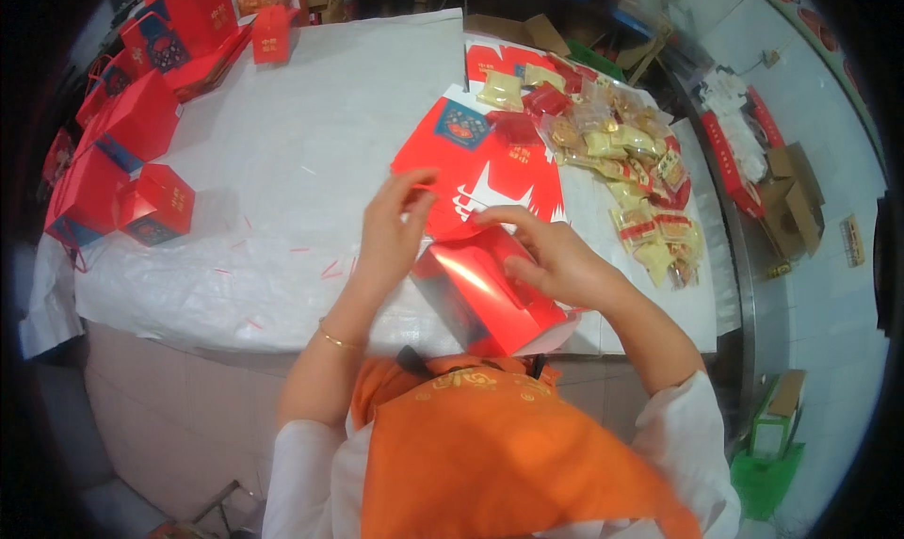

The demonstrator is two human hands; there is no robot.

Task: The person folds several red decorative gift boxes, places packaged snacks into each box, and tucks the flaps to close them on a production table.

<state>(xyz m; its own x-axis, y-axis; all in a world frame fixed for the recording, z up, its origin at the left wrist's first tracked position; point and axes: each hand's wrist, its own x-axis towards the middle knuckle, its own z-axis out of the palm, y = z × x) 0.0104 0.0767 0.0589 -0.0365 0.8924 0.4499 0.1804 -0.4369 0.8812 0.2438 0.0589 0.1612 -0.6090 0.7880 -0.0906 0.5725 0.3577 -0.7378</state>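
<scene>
The red box sits at the near edge of the white table, close against the orange apron. To its left, a broad stretch of white cover runs out to the stacked red cartons along the far-left side, with a small carton at their near end and thin red scraps scattered on the way. To its right there is less room: a narrower strip of white, then the pile of packets reaching toward the right edge. Flat red sheets lie just beyond the box, filling the space ahead

The left hand is raised at the box's far-left side, fingers curled, thumb and forefinger near each other; whether they pinch anything I cannot tell. The right hand is over the box's right side, forefinger reaching along the far top edge, thumb bent over the red panel, the two well spread with the box's top between them
</scene>
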